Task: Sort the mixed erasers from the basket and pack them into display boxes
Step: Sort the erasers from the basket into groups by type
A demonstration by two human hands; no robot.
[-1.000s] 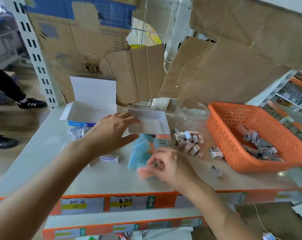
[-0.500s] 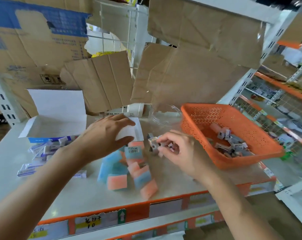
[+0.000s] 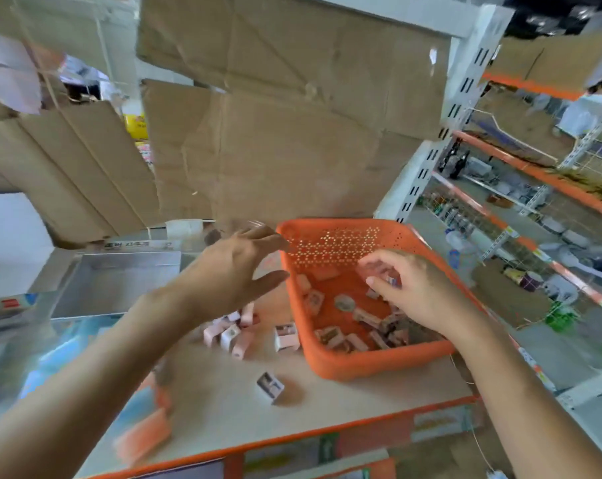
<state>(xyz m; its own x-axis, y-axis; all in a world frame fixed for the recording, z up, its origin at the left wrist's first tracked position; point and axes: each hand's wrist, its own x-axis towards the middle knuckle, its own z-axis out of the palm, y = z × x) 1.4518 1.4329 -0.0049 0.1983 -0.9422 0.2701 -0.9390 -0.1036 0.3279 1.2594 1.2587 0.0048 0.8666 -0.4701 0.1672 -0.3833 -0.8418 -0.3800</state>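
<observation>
An orange perforated basket (image 3: 330, 365) sits on the shelf top at the right, with several small pink and white erasers (image 3: 363, 318) in it. My right hand (image 3: 410, 292) is over the basket and pinches a small eraser (image 3: 384, 276) between thumb and fingers. My left hand (image 3: 233, 267) hovers by the basket's left rim, fingers spread and holding nothing. A loose heap of small erasers (image 3: 233, 331) lies left of the basket, and one more eraser (image 3: 271, 385) lies alone near the front. An open white display box (image 3: 119, 281) stands at the left.
Blurred blue and orange erasers (image 3: 144, 433) lie at the front left edge. Cardboard sheets (image 3: 275, 133) hang behind the shelf. A white upright post (image 3: 441, 133) and stocked orange shelves (image 3: 534, 209) stand to the right. A clear dish (image 3: 254, 224) shows faintly behind my left hand.
The view has swung right. My right hand moved from the heap on the shelf top into the basket, and my left hand left the display box and came over beside the basket's rim.
</observation>
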